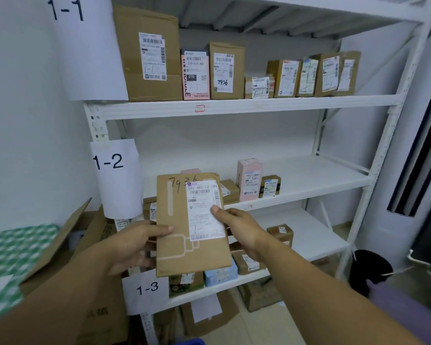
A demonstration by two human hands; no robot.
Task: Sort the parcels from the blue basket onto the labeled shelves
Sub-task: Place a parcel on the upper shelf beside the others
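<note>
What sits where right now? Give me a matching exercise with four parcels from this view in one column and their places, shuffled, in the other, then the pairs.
Things
1. brown parcel with 7936 penned on the cardboard
2. tall pink box
3. light blue parcel
4. tallest brown box

Places
A. on the shelf by the 1-3 sign
B. left end of the shelf by the 1-1 sign
C. gripped by the left hand and right hand
D. on the shelf by the 1-2 sign

Pairs: 1-C, 2-D, 3-A, 4-B

Can't read fine print on parcel label (200,220). Seeing only sliver of blue basket (190,341), cropped at bottom edge.
</note>
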